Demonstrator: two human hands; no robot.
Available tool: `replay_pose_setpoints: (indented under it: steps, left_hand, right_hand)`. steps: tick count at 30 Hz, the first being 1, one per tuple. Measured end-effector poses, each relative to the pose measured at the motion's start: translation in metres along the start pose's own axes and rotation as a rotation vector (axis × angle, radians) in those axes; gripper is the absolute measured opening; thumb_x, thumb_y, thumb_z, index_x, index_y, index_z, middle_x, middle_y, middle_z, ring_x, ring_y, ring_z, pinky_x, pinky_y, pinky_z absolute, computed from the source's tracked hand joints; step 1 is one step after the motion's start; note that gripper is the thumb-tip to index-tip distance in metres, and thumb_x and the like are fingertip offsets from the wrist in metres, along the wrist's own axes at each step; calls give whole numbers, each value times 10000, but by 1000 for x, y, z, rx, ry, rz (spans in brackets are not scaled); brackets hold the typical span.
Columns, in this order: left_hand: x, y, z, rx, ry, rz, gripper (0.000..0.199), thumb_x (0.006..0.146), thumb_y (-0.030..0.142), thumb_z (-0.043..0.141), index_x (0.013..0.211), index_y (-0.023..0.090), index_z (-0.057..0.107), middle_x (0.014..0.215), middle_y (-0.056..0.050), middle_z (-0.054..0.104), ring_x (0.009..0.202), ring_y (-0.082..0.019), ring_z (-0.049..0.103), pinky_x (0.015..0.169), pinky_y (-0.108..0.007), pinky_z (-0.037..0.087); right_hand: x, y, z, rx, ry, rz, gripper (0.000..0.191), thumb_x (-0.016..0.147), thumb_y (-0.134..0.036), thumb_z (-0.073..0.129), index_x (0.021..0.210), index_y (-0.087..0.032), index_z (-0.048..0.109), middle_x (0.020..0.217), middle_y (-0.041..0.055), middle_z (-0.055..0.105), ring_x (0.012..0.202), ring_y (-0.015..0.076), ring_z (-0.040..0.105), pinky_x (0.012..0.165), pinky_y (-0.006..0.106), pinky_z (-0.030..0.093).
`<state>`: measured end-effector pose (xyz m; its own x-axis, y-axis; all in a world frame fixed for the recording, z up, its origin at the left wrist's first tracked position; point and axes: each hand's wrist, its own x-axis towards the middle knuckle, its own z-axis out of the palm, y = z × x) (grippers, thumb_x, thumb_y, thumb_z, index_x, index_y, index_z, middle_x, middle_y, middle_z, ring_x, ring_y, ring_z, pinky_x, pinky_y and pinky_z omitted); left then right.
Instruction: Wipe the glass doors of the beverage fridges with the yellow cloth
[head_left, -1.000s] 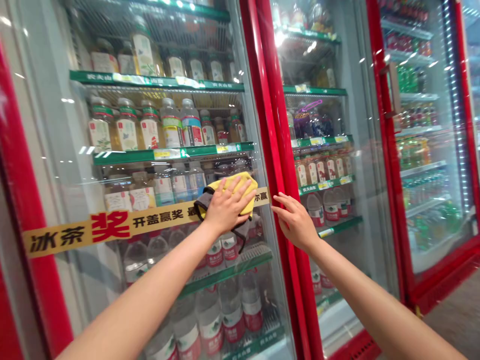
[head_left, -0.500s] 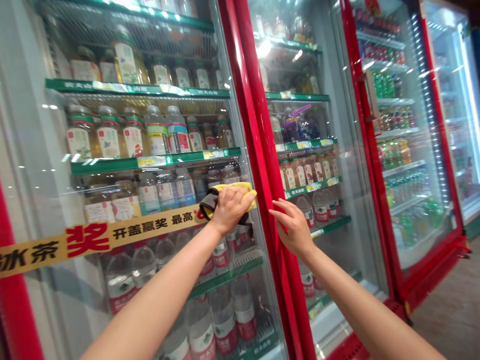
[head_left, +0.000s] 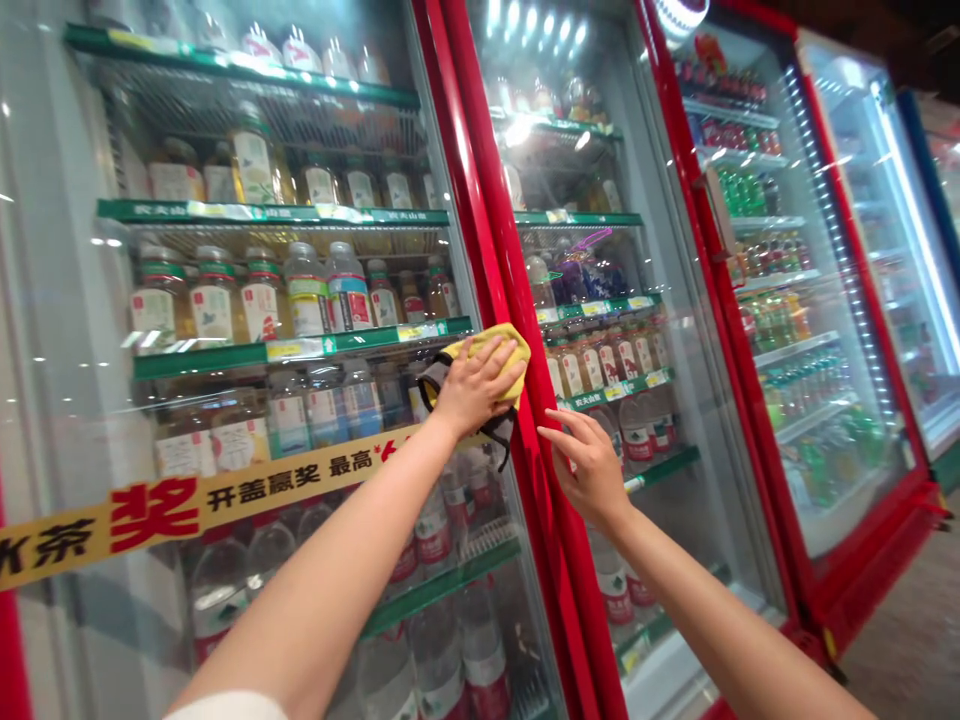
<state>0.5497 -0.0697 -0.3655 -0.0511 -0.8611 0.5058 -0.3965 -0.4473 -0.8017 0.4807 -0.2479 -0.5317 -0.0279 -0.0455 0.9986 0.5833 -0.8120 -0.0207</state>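
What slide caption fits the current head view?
Left hand on yellow cloth against glass cooler door; right hand beside red frame.

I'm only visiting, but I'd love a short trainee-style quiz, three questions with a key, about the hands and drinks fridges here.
1. Choose one. What lies under the left hand?
A) A paper towel
B) A yellow-and-gray cloth
C) A round sponge

2. True or false: the right hand is gripping a bottle.

3. Fill in the blank: the largest character on the yellow strip across the glass is coloured ____.

Key:
1. B.
2. False; no bottle is in that hand, which is near the red door frame.
3. Red.
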Motion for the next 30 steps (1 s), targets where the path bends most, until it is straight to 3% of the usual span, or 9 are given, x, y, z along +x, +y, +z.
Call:
replay_pose_setpoints:
  steps: [4, 9, 12, 15, 20, 22, 25, 28, 30]
  left_hand:
    - [16, -10, -11, 0, 8, -110, 620, 885, 371, 678, 1470, 237, 521, 1632, -126, 383, 1542, -366, 272, 1240, -689, 155]
    - [-26, 31, 6, -54, -20, 125, 536, 906, 457, 650, 1400, 262, 585, 1583, -102, 471, 1541, -364, 273, 1235, -713, 125]
    - [-50, 47, 15, -52, -25, 232, 508, 930, 411, 633, 1414, 272, 569, 1586, -88, 470, 1535, -335, 299, 1242, -686, 149]
    - [-47, 38, 11, -31, -43, 171, 604, 911, 340, 663, 1488, 309, 488, 1616, -81, 422, 1532, -303, 316, 1255, -628, 184]
    - [-34, 21, -9, 70, -13, -262, 761, 857, 327, 709, 1549, 218, 411, 1652, -155, 315, 1564, -334, 219, 1261, -646, 129]
    - [-42, 28, -10, 83, -27, -254, 735, 857, 345, 700, 1527, 186, 444, 1642, -159, 337, 1556, -339, 242, 1266, -645, 124]
    - [-56, 38, -6, 82, -73, -103, 699, 853, 381, 691, 1486, 158, 494, 1622, -162, 382, 1539, -345, 288, 1267, -638, 153]
    - [-50, 26, -7, 64, -117, 3, 692, 857, 414, 677, 1474, 152, 506, 1610, -176, 398, 1529, -349, 311, 1263, -636, 172]
    - [-37, 10, -12, 50, -106, -47, 698, 868, 415, 664, 1493, 160, 486, 1618, -179, 383, 1533, -347, 303, 1265, -640, 149]
  right_hand:
    - [10, 1, 6, 26, 39, 32, 377, 905, -86, 506, 1163, -251, 727, 1291, 92, 693, 1226, 259, 610, 1028, 484, 528]
    - [2, 0, 5, 58, 53, 63, 368, 905, -110, 518, 1167, -260, 728, 1266, 91, 702, 1190, 252, 627, 1018, 474, 528]
    - [-4, -1, 4, 74, 29, 73, 358, 922, -125, 512, 1161, -273, 733, 1258, 85, 706, 1164, 248, 636, 1003, 466, 535]
    - [-4, -2, 5, 76, 28, 87, 364, 921, -128, 506, 1159, -275, 738, 1258, 88, 707, 1152, 252, 642, 1000, 478, 534]
    - [-1, -7, 4, 87, 26, 88, 359, 917, -123, 511, 1156, -270, 734, 1239, 88, 718, 1141, 256, 655, 974, 471, 549]
    - [0, -10, 2, 91, 24, 77, 359, 914, -120, 514, 1159, -267, 731, 1240, 89, 718, 1144, 256, 656, 972, 466, 552]
    - [7, -15, 2, 92, 31, 44, 361, 908, -115, 515, 1159, -256, 733, 1232, 95, 719, 1137, 253, 661, 978, 461, 554]
    - [26, -19, 11, 77, 5, 23, 350, 917, -125, 516, 1158, -247, 738, 1237, 104, 716, 1140, 256, 664, 994, 459, 556]
    - [42, -19, 23, 75, -12, 43, 386, 923, -116, 495, 1205, -248, 725, 1278, 111, 699, 1179, 255, 653, 1027, 459, 550]
